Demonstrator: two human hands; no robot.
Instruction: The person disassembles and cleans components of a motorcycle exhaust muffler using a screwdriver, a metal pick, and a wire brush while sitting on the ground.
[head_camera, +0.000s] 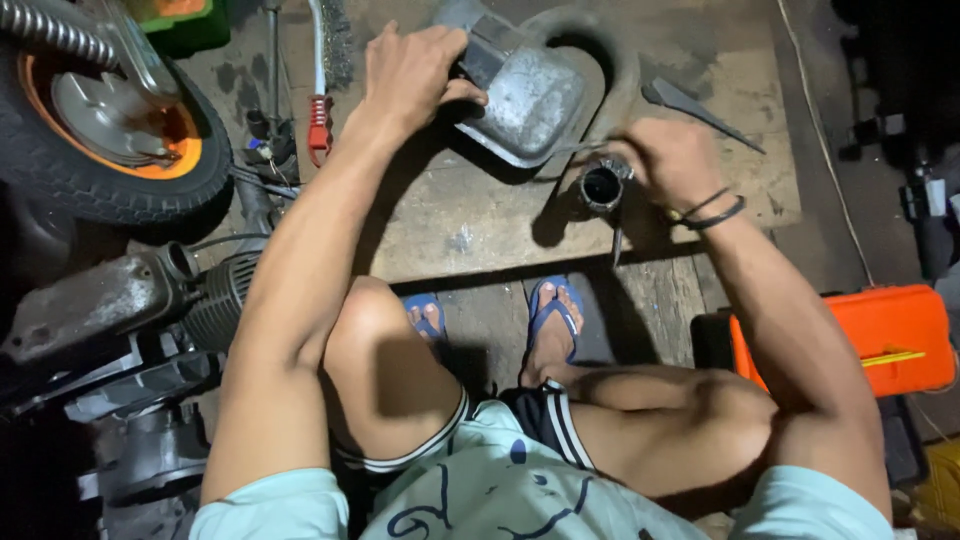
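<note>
Two hands work at a dented grey metal cover (525, 95) lying on a wooden board (450, 215), our landmark, near its far edge. Our left hand (410, 75) curls its grip over the cover's left corner, fingers closed on the rim. Our right hand (670, 160), just right of the cover, is clenched round a short metal tube (602, 185) with its dark mouth facing us. Behind the cover a rubber ring (615, 60) lies on the board, a flat dark blade (695, 105) to its right. Below the board's near edge are our blue sandals (555, 310). Left of the board stands an orange-rimmed wheel (110, 130); to the right, an orange case (880, 335).
</note>
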